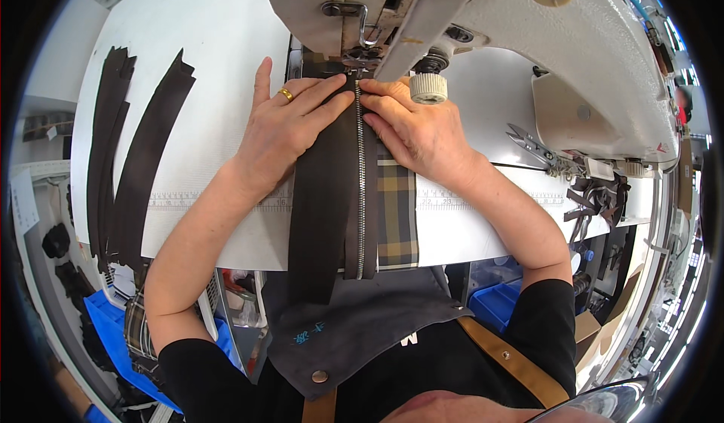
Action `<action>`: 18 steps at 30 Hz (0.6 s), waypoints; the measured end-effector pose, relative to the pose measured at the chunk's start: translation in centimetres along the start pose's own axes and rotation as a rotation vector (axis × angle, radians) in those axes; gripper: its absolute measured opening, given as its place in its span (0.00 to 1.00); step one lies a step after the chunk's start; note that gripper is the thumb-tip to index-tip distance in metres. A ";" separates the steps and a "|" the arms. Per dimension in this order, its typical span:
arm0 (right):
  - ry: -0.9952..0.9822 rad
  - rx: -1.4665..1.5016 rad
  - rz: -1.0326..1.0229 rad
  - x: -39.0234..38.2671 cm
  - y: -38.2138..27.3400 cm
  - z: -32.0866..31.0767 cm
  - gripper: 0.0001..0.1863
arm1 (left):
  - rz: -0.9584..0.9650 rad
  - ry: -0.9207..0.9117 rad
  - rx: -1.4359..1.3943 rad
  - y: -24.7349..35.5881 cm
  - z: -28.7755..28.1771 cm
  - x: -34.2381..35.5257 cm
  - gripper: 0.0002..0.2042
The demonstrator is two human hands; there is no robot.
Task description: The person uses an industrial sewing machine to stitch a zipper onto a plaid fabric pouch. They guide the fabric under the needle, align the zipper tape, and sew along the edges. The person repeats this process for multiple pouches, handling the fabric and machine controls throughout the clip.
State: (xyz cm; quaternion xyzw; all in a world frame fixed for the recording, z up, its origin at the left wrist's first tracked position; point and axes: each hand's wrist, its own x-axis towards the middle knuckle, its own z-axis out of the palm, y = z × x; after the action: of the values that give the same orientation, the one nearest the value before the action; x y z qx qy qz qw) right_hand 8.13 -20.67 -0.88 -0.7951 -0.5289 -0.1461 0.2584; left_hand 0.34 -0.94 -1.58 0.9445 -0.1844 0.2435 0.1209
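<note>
Beneath the sewing machine's needle area (360,61) runs a metal-toothed zipper (360,196) on dark tape, lying lengthwise toward me. A dark brown fabric strip (320,219) lies along its left side and hangs over the table's near edge. Under the zipper's right side shows plaid cloth (397,212) in tan and black. My left hand (283,125) rests on the strip with fingers spread, their tips beside the zipper; one finger wears a gold ring. Bent fingers of my right hand (422,129) grip the zipper's right edge near the needle. The stitching point is partly hidden.
Loose dark strips (147,159) lie on the white table (219,68) at left. Scissors (532,145) and dark scraps (599,200) sit at right, beside the machine's pale body (603,83). Blue bins (494,306) stand below the table edge. A ruler scale (483,200) crosses the tabletop.
</note>
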 end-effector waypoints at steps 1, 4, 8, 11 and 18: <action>0.000 -0.001 -0.001 0.0 0.0 0.0 0.12 | 0.000 -0.001 0.004 0.0 0.0 0.0 0.15; -0.002 -0.005 -0.002 0.1 0.0 0.0 0.11 | 0.008 -0.005 0.014 0.0 0.0 0.0 0.15; 0.003 -0.006 -0.009 0.0 0.1 0.1 0.10 | 0.010 -0.033 -0.012 -0.1 -0.3 0.1 0.16; -0.001 0.040 0.001 -0.1 0.5 0.2 0.10 | 0.010 -0.088 -0.014 0.3 -1.0 0.3 0.18; -0.033 -0.001 -0.023 0.0 0.8 -0.1 0.11 | -0.058 -0.176 0.019 0.8 -1.1 -0.3 0.26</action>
State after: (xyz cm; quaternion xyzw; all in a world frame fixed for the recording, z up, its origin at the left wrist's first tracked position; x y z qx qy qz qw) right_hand 8.89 -20.97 -1.05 -0.7915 -0.5420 -0.1359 0.2476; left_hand -0.69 -1.25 -0.67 0.9683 -0.1647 0.1577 0.1020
